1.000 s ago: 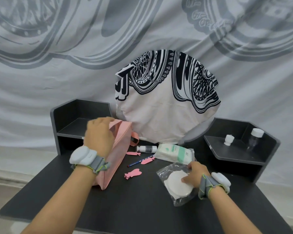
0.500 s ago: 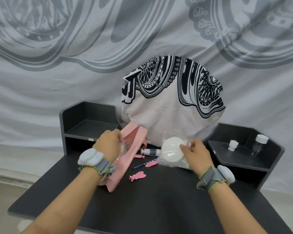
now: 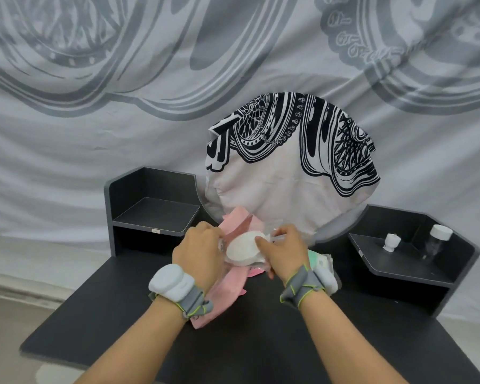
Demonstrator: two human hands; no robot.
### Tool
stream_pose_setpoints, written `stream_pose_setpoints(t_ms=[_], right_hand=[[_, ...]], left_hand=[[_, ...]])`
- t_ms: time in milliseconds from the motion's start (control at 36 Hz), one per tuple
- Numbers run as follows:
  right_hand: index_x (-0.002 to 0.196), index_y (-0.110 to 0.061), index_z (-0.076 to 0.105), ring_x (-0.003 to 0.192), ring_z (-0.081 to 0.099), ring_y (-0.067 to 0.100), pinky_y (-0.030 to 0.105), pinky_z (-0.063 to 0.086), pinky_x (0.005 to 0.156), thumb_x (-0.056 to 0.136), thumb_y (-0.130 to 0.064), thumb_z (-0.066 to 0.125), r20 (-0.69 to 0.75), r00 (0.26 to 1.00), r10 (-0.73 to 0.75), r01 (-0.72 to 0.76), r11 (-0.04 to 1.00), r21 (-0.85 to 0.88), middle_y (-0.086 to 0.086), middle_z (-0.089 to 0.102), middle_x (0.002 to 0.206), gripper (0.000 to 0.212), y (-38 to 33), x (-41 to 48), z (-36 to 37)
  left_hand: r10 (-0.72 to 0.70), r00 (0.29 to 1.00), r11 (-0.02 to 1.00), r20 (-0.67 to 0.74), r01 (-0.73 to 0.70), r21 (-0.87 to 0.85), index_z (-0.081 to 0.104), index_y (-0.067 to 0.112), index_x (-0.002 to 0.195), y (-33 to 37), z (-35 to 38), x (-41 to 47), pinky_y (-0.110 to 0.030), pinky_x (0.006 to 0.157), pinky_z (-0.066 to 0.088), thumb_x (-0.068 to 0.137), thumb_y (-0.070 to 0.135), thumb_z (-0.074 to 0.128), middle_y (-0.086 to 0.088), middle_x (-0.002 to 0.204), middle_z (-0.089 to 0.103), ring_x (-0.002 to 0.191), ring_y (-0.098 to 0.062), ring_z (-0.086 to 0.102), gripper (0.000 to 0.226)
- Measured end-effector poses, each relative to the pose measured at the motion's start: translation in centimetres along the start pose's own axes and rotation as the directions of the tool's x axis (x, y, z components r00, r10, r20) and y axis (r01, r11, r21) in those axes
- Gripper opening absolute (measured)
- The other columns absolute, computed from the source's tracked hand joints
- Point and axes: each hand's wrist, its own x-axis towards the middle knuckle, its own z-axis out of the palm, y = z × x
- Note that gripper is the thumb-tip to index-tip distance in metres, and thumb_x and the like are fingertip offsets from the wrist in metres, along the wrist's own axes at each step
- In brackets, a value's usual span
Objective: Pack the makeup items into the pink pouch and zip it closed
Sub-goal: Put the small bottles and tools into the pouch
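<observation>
Left hand (image 3: 198,252): fingers curled over the left lip of the pink pouch (image 3: 225,293), gripping it at the mouth.

Right hand (image 3: 284,252): thumb and fingers pinching a clear bag of white round pads (image 3: 243,249), held at the mouth of the pouch (how far inside, cannot tell).

White wrist units (image 3: 172,281) on grey straps, one at each wrist.

Pouch: tilted, mouth up, on the dark desk (image 3: 261,342).

Just right of the pouch: mint-green pack (image 3: 317,260), partly hidden by the right wrist.

Touching the pouch's right side: small pink item (image 3: 254,271).

Behind the pouch: round cloth-covered panel (image 3: 283,195).

Well right of the pouch, on a side shelf (image 3: 399,267): small white bottle (image 3: 390,241) and clear jar (image 3: 439,239) with white lid.
</observation>
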Motion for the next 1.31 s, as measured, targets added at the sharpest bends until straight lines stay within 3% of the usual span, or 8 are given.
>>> stream_pose_setpoints(t_ms=[111,333,528,750,889,972,1167,1306], right_hand=[[0.093,-0.015,0.047,0.076,0.059,0.031,0.032,0.043,0.064,0.072,-0.025,0.070,-0.038,0.998,-0.050,0.040,0.971,-0.234,0.012,0.064,0.083,0.033,0.1,0.4,1.3],[0.105,-0.010,0.039,0.084,0.062,0.035,0.031,0.037,0.061,0.083,-0.029,0.060,-0.025,0.991,-0.128,0.095,0.839,-0.536,0.012,0.062,0.090,0.036,-0.3,1.5,3.0],[0.096,-0.014,0.066,0.093,0.064,0.031,0.030,0.038,0.062,0.092,-0.026,0.048,0.112,0.978,-0.175,0.196,0.601,-0.775,0.010,0.066,0.105,0.022,0.8,2.4,4.6],[0.119,-0.011,0.061,0.118,0.048,0.032,0.036,0.042,0.098,0.093,-0.024,0.048,0.211,0.977,-0.035,0.201,0.484,-0.852,0.014,0.043,0.128,0.032,1.3,3.1,4.9],[0.121,-0.010,0.058,0.121,0.047,0.033,0.036,0.041,0.101,0.094,-0.022,0.044,0.289,0.957,0.018,0.236,0.533,-0.813,0.016,0.042,0.131,0.032,1.0,2.9,4.5],[0.126,-0.013,0.052,0.113,0.052,0.033,0.034,0.042,0.095,0.093,-0.019,0.047,0.289,0.954,-0.086,0.265,0.695,-0.668,0.016,0.046,0.126,0.034,0.8,2.7,3.8],[0.100,-0.008,0.056,0.095,0.058,0.031,0.030,0.040,0.079,0.088,0.000,0.044,0.015,0.970,-0.242,0.234,0.916,-0.326,0.013,0.064,0.103,0.019,1.4,2.5,2.6],[0.095,-0.015,0.071,0.099,0.063,0.023,0.024,0.044,0.084,0.084,-0.005,0.051,0.320,0.941,-0.105,0.269,0.807,-0.526,0.006,0.071,0.105,0.025,3.7,1.8,2.8]], left_hand=[[0.033,0.999,0.999,0.001,-0.033,0.001,0.064,0.032,0.115,0.1,0.3,-0.4,-0.033,0.072,0.052,0.091,0.013,0.048,0.008,0.120,0.055,0.108,-0.017,0.054,0.035],[0.045,0.999,0.998,0.025,-0.044,-0.039,0.063,0.036,0.118,0.0,-0.4,-0.4,-0.032,0.076,0.049,0.092,0.018,0.046,0.010,0.122,0.055,0.109,-0.016,0.054,0.036],[0.032,0.999,0.996,0.030,-0.029,-0.079,0.068,0.034,0.111,-0.5,-0.6,-0.2,-0.035,0.082,0.052,0.093,0.019,0.047,0.007,0.119,0.058,0.105,-0.019,0.059,0.031],[-0.011,0.999,0.993,0.031,0.014,-0.119,0.070,0.030,0.108,-0.4,-0.5,-0.1,-0.039,0.084,0.052,0.092,0.017,0.047,0.005,0.119,0.059,0.105,-0.023,0.060,0.031],[-0.048,0.999,0.995,0.022,0.050,-0.085,0.065,0.033,0.115,-0.5,0.0,0.2,-0.037,0.082,0.052,0.092,0.017,0.047,0.007,0.123,0.056,0.110,-0.022,0.057,0.034],[-0.077,0.997,0.996,0.016,0.077,-0.034,0.064,0.031,0.118,-0.6,0.1,0.6,-0.035,0.077,0.050,0.092,0.012,0.045,0.007,0.126,0.053,0.113,-0.021,0.054,0.037],[-0.163,0.986,0.985,-0.016,0.164,0.061,0.064,0.033,0.118,-2.1,0.2,1.6,-0.034,0.065,0.039,0.090,0.016,0.053,0.006,0.123,0.054,0.111,-0.022,0.054,0.034],[-0.172,0.984,0.981,-0.041,0.174,0.080,0.066,0.023,0.113,-2.1,0.1,1.7,-0.035,0.065,0.044,0.093,0.020,0.045,0.002,0.120,0.056,0.107,-0.023,0.055,0.029]])
